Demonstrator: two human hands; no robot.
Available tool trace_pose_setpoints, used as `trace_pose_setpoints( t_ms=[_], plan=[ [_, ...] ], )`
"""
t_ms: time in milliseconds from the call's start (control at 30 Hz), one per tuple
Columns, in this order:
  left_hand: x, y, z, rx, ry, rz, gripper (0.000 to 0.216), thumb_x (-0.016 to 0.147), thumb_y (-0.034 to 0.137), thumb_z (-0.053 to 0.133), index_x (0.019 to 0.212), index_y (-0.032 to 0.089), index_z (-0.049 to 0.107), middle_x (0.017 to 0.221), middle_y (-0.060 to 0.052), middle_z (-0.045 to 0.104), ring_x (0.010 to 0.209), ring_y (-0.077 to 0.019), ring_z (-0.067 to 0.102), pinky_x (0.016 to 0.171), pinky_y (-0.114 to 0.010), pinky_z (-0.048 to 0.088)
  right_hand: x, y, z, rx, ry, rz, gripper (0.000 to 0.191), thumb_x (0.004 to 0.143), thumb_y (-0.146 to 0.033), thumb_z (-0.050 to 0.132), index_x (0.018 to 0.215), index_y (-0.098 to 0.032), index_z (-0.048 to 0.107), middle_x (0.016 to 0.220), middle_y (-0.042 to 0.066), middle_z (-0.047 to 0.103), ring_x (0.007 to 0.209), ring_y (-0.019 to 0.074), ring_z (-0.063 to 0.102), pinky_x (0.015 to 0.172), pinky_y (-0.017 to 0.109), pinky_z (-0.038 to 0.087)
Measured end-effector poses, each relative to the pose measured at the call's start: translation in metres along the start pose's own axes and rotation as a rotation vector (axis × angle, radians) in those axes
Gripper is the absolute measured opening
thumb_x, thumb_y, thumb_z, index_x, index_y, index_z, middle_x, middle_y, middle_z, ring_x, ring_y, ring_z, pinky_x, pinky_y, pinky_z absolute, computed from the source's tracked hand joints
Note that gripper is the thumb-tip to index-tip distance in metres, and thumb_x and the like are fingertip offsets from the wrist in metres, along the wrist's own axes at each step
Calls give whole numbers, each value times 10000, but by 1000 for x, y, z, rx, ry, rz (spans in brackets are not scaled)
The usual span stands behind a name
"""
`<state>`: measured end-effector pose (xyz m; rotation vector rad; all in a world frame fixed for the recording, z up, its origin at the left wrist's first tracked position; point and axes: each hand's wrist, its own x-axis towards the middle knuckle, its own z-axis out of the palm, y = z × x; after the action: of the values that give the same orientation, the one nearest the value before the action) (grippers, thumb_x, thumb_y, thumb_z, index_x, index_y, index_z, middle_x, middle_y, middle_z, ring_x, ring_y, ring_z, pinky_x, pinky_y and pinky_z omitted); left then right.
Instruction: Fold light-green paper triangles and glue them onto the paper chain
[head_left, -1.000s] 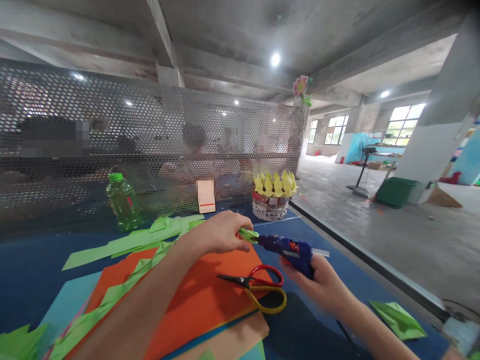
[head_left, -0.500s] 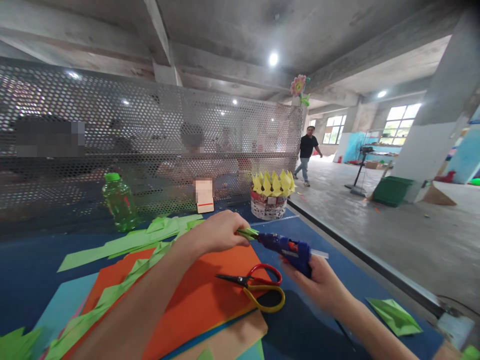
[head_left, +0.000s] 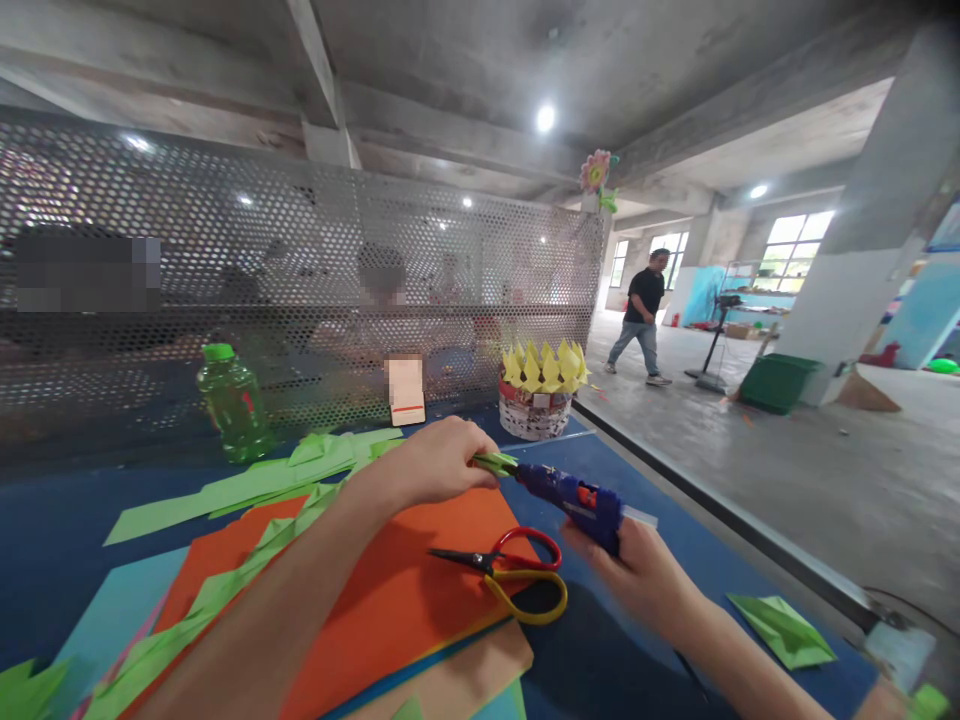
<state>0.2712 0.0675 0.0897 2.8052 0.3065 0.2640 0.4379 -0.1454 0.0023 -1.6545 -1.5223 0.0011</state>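
My left hand (head_left: 446, 460) is closed on a small folded piece of green paper (head_left: 495, 463). In my right hand (head_left: 637, 560) is a blue glue gun (head_left: 574, 503), its nozzle pointing left and meeting the green paper. A clear glue stick (head_left: 640, 517) juts from the gun's back end. Below both hands, scissors (head_left: 491, 562) with one red and one yellow handle lie on orange paper (head_left: 409, 590). A long strip of folded green paper (head_left: 217, 605) runs under my left forearm.
Flat green strips (head_left: 225, 490) lie at the left near a green bottle (head_left: 234, 410). A basket with yellow paper points (head_left: 541, 390) and a pale card (head_left: 406, 392) stand by the perforated metal screen (head_left: 300, 290). Folded green paper (head_left: 784, 632) lies right. A person (head_left: 641, 315) walks beyond.
The person in the background has walked to the right. My hands, the glue gun and the green paper stay nearly where they were, and the view has shifted slightly.
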Motion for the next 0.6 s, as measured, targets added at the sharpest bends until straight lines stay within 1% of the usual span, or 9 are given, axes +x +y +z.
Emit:
trace_pose_setpoints(
  t_ms=[167, 400, 600],
  plan=[
    [0, 3, -1, 19, -1, 4, 108, 805, 273, 701, 842, 214, 783, 810, -24, 757, 746, -180, 660, 660, -241, 400, 1, 0, 1, -19, 6, -30, 304, 970, -430, 555, 804, -188, 635, 747, 29, 666, 703, 182, 597, 679, 276, 506],
    [0, 3, -2, 29, -13, 5, 146, 819, 313, 698, 877, 218, 793, 805, -37, 759, 756, -193, 659, 670, -248, 412, 1, 3, 1, -64, -32, -44, 317, 994, -438, 520, 835, -191, 640, 718, 19, 640, 663, 168, 563, 668, 272, 495],
    [0, 6, -4, 35, -28, -5, 127, 812, 244, 684, 854, 212, 799, 831, -35, 765, 748, -179, 655, 655, -247, 391, -1, 5, 1, -54, -45, -18, 299, 993, -441, 539, 894, -185, 657, 758, 20, 653, 690, 167, 565, 677, 260, 486]
  ],
)
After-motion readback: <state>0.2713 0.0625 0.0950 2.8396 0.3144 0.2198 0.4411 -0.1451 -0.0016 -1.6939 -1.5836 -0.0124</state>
